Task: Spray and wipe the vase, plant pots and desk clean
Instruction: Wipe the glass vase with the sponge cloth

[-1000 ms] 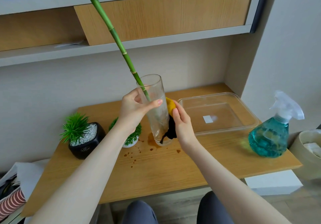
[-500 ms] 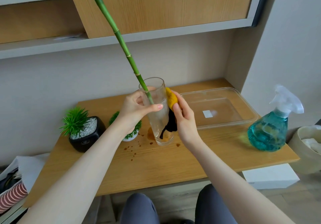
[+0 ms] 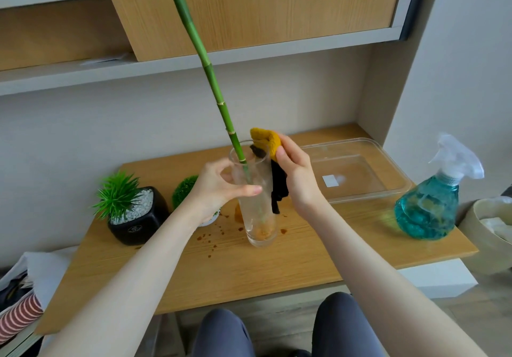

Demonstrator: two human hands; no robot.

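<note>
Step in hand: wiping the tall clear glass vase (image 3: pixel 256 198), which stood mid-desk, nearer the back edge of the light wooden desk (image 3: pixel 277 270), among brown spots. Left hand (image 3: pixel 219 187) gripped the vase's upper wall. Right hand (image 3: pixel 297 182) pinched a mustard-and-black cloth (image 3: pixel 267 142) against the rim's right side. Judgement: brace firmly, wipe downward, avoid levering the green bamboo stalk (image 3: pixel 210 79).

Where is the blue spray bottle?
In the head view, the blue spray bottle stands at the right end of the desk, just right of the clear tray, untouched by either hand.
</note>
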